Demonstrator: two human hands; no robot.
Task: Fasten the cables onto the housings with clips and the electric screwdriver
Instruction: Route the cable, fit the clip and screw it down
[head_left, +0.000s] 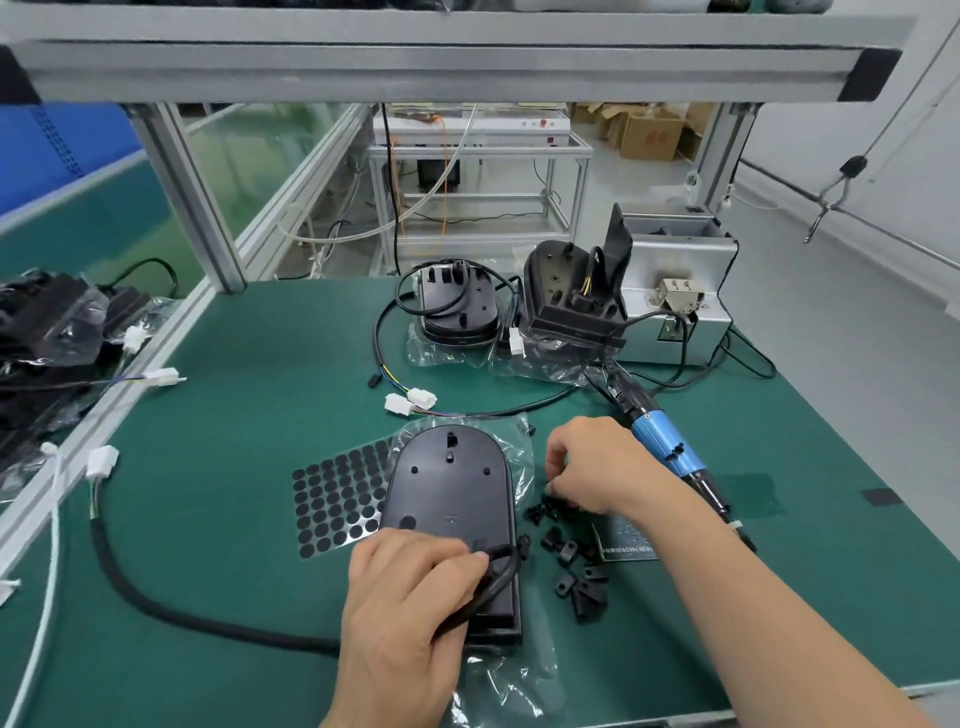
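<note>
Pinning cable (156, 608) onto housing (452, 499), lower centre of head view: your left hand (400, 613) curls round it. Your right hand (597, 467), centre right, fingers bent into clips (576, 564); pinch unclear. Electric screwdriver (660, 447) lies just beyond. Risk: slacken left grip, stiff cable springs off housing.

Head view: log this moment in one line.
left hand: holds cable on housing | right hand: picking at clips | electric screwdriver: lying on mat
</note>
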